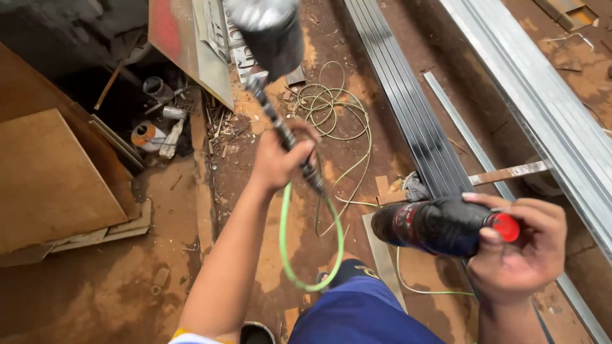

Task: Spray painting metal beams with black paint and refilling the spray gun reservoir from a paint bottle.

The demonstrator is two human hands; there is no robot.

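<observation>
Raised, left hand (277,159) grips hose (299,159); right hand (519,245) clasps can (440,226).

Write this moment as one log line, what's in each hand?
left hand: grips green air hose under spray gun | right hand: holds paint-smeared black can with red cap | below: grey metal strips

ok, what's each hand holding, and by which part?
The left hand grips the spray gun by its dark handle stem, above the green hose. The right hand holds a black can at its red-capped end.
</observation>
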